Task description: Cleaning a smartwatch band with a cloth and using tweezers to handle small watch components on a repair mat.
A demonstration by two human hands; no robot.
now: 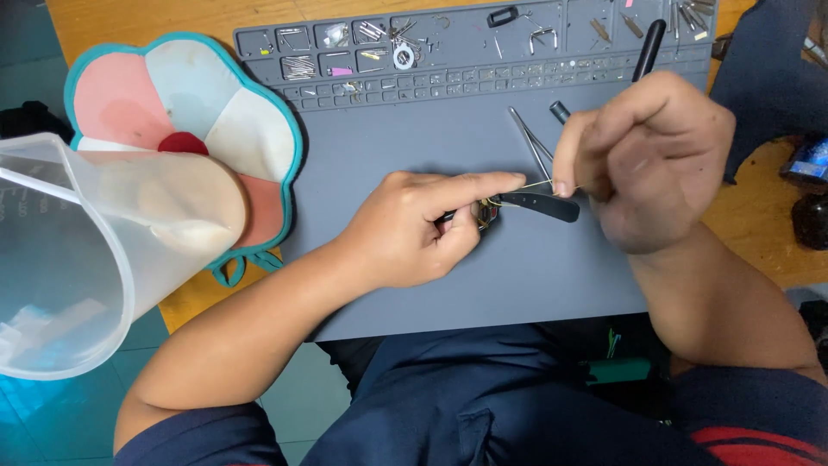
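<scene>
A: Fig. 1, head view. What do the hands hold?

B: Left hand [412, 231], fingers curled, pinches a small dark part [485, 213] at the centre of the grey work mat [448, 129]. Right hand [649, 160], thumb & forefinger closed on a thin yellowish wire [536, 184] running left to that part.

A: Nearby items?

B: Black-handled tool [542, 204] lies just right of the part, under the wire; tweezers [532, 142] just beyond, farther off. Mat's far edge has compartments w/ screws [299, 66]. Flower-shaped pad [185, 121] & clear plastic jug [78, 250] at left.
</scene>
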